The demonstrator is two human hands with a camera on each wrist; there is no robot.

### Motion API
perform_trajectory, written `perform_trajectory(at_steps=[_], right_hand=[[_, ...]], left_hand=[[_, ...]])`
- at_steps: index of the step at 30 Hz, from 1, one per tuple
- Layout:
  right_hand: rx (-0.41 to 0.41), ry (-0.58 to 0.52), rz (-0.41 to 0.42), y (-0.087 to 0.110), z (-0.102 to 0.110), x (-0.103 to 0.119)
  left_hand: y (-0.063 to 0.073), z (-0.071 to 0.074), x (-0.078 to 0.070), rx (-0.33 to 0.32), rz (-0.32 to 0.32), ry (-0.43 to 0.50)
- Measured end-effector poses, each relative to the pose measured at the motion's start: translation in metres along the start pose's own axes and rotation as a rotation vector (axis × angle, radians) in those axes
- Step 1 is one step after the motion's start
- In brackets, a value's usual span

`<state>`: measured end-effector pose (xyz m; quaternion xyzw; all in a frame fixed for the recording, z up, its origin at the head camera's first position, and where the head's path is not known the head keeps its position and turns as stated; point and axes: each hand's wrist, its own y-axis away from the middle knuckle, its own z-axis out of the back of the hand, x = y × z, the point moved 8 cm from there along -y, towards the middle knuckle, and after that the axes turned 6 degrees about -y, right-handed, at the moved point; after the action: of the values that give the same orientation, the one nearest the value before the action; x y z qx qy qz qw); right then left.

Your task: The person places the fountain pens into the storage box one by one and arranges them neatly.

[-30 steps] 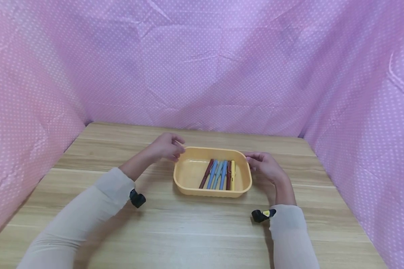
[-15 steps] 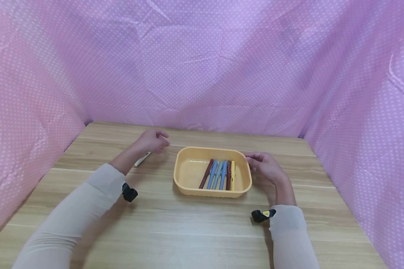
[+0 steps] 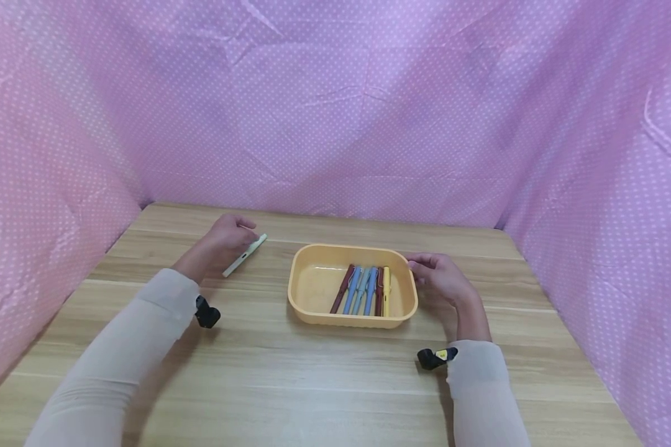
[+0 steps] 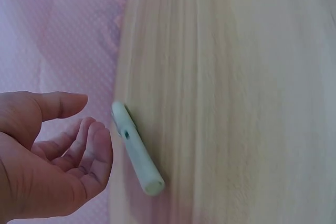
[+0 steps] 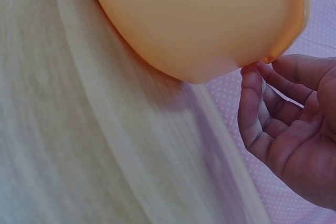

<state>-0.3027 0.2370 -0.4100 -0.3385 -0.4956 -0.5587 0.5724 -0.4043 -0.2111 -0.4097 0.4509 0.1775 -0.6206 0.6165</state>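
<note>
A pale green pen (image 3: 245,256) lies slantwise on the table, left of a yellow plastic tray (image 3: 317,292). My left hand (image 3: 228,236) hovers beside this pen, fingers loosely bent and holding nothing. In the left wrist view, the thumb and fingertips stand apart, a little short of the pen (image 4: 137,153). At the tray's right end, my right hand (image 3: 444,276) grips the rim. The right wrist view has its thumb and fingertips meeting at the tray's edge (image 5: 286,40). Several pens lie side by side in the tray's right half: dark red, blue, teal and a yellow pen (image 3: 387,290).
The wood-grain table (image 3: 313,385) is enclosed at the back and both sides by a pink dotted cloth (image 3: 335,112). Black wrist cameras sit on both sleeves, the left camera (image 3: 207,312) near the tabletop.
My left hand has moved left from the tray's left end to the pale green pen, which has come into sight. The right hand and tray stay put.
</note>
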Motion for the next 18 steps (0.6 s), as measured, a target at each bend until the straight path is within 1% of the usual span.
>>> perform_trajectory(at_steps=[2, 4, 8, 14, 18], right_hand=[[0.002, 0.004, -0.001, 0.000, 0.000, -0.001], [0.001, 0.004, -0.003, 0.000, 0.000, -0.001], [-0.005, -0.005, -0.002, -0.001, 0.000, -0.002], [-0.002, -0.009, 0.003, 0.000, 0.000, -0.003], [0.000, -0.006, -0.004, 0.002, 0.000, -0.005]], left_hand=[[-0.001, 0.003, 0.005, -0.003, 0.003, -0.035], [-0.002, 0.004, 0.009, -0.001, 0.016, -0.044], [-0.001, 0.004, 0.016, 0.019, 0.031, -0.083], [0.001, 0.003, 0.020, 0.047, 0.029, -0.166], [0.004, -0.002, 0.020, 0.090, 0.014, -0.178]])
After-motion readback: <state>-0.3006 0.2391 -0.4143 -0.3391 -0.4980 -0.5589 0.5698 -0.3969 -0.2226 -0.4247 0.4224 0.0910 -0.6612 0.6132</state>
